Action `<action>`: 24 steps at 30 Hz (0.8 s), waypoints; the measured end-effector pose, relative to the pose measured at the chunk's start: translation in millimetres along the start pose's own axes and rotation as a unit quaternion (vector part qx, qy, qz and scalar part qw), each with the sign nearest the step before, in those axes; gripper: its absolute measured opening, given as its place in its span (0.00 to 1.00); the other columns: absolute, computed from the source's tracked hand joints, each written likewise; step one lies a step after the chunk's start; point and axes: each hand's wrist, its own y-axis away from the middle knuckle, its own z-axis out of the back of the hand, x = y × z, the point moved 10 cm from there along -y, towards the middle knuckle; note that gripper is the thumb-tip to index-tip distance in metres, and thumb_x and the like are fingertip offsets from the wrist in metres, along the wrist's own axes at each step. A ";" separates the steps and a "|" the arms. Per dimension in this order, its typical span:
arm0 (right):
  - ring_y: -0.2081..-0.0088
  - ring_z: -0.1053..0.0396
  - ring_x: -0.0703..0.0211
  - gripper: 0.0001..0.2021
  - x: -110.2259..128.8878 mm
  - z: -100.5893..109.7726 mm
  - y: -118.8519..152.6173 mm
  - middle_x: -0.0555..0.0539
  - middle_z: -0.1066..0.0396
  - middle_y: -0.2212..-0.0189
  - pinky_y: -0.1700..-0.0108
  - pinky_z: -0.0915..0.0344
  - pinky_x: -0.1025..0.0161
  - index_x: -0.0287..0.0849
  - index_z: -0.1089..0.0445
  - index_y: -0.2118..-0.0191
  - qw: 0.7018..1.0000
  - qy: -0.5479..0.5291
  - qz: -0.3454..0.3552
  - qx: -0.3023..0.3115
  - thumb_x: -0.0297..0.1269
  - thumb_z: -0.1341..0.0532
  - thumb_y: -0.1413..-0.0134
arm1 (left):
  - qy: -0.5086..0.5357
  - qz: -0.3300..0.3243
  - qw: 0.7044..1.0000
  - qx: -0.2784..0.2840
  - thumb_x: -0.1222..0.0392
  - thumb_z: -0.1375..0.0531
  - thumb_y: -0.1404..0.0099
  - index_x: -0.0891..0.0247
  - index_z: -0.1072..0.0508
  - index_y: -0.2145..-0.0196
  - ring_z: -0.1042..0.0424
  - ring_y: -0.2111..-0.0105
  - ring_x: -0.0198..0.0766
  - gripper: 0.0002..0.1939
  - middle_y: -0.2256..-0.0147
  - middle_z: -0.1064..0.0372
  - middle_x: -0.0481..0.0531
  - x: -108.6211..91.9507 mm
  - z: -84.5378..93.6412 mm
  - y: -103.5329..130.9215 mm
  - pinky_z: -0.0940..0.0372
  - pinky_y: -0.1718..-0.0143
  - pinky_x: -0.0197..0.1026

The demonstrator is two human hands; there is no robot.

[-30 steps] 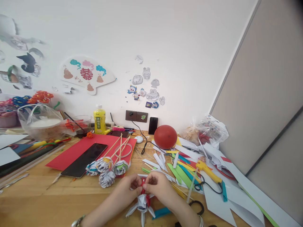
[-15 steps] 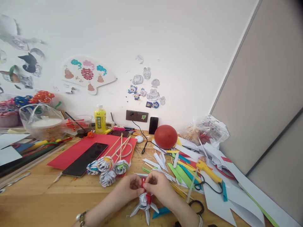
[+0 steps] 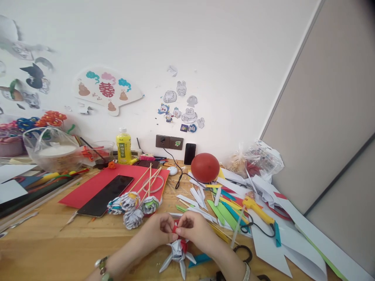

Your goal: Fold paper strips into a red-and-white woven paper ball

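A white and red folded-paper flower (image 3: 177, 249) with pointed petals spread downward is held low at the front of the table. My left hand (image 3: 162, 230) pinches a red paper piece (image 3: 176, 227) at its top, thumb against fingers. From the other side my right hand (image 3: 190, 227) pinches the same red piece, the two thumbs almost meeting. Fingertips partly cover the red paper. Several finished paper flowers on sticks (image 3: 133, 218) lie just beyond my left hand.
A black phone (image 3: 107, 195) rests on red card (image 3: 79, 191). On the right are folded paper strips (image 3: 221, 212), a yellow glue gun (image 3: 258, 210), dark-handled scissors (image 3: 244, 253) and white paper sheets (image 3: 272, 249). Farther back stand a red balloon (image 3: 205, 168) and a yellow bottle (image 3: 123, 146).
Both hands keep their pinch on the red paper, with only slight finger shifts. My left forearm has moved a little to the left. The camera view has shifted slightly.
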 end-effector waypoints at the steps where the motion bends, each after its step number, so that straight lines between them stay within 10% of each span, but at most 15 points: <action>1: 0.78 0.39 0.66 0.04 -2.5 0.6 -0.8 0.55 0.36 0.81 0.75 0.42 0.69 0.39 0.34 0.75 1.000 0.007 -0.003 -0.002 0.29 0.37 0.61 | -0.007 0.003 1.000 -0.003 0.57 0.35 0.59 0.63 0.36 0.80 0.41 0.82 0.30 0.13 0.84 0.38 0.40 0.4 0.6 0.1 0.48 0.78 0.33; 16: 0.75 0.35 0.65 0.06 18.2 1.8 7.0 0.54 0.33 0.78 0.74 0.41 0.71 0.40 0.33 0.73 0.993 0.108 0.042 -0.021 0.23 0.41 0.59 | -0.076 0.005 0.997 -0.021 0.59 0.38 0.59 0.62 0.38 0.81 0.39 0.79 0.34 0.10 0.83 0.39 0.41 -11.0 4.4 4.9 0.46 0.77 0.36; 24: 0.66 0.32 0.60 0.06 38.4 2.5 7.6 0.51 0.30 0.71 0.63 0.36 0.66 0.42 0.28 0.71 0.983 0.127 0.133 -0.010 0.25 0.41 0.55 | 0.058 0.021 0.998 0.032 0.44 0.46 0.46 0.63 0.35 0.71 0.33 0.74 0.36 0.18 0.75 0.35 0.45 -15.4 -2.6 10.1 0.38 0.70 0.39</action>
